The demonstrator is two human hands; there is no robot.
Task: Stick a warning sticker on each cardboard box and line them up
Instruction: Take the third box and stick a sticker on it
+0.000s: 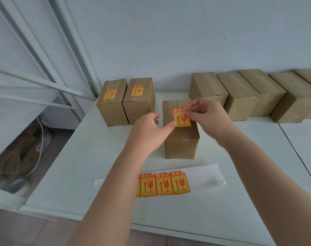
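Middle box (180,144) stands alone near the front of the table (76,174), apart from both groups, probably pulled close so its top faces the person for labelling. Sticker (181,119) lies on that top.

Left hand (147,129): index finger straight, tip pressing the sticker's lower left corner to pin it. Other fingers are loosely curled and grasp nothing. Right hand (204,115) pinches the sticker's upper edge between thumb and fingertips, likely to lay it down flat without creases. Cannot tell if that edge touches the cardboard yet.

Counts:
- Labelled boxes (112,107): 2, side by side at back left, stickers on top. Looks like the start of the line.
- Bare boxes (240,98): 5 visible, in a row at back right by the wall, the last cropped by the frame edge. Waiting stock, by the look of it.
- Backing strip (204,174): 1, at the front within easy reach.
- Spare stickers (162,183) on the strip: 3 whole, plus a sliver of a fourth behind the left forearm.

Judged progress: 2 done, 1 in hand, at least 5 left.
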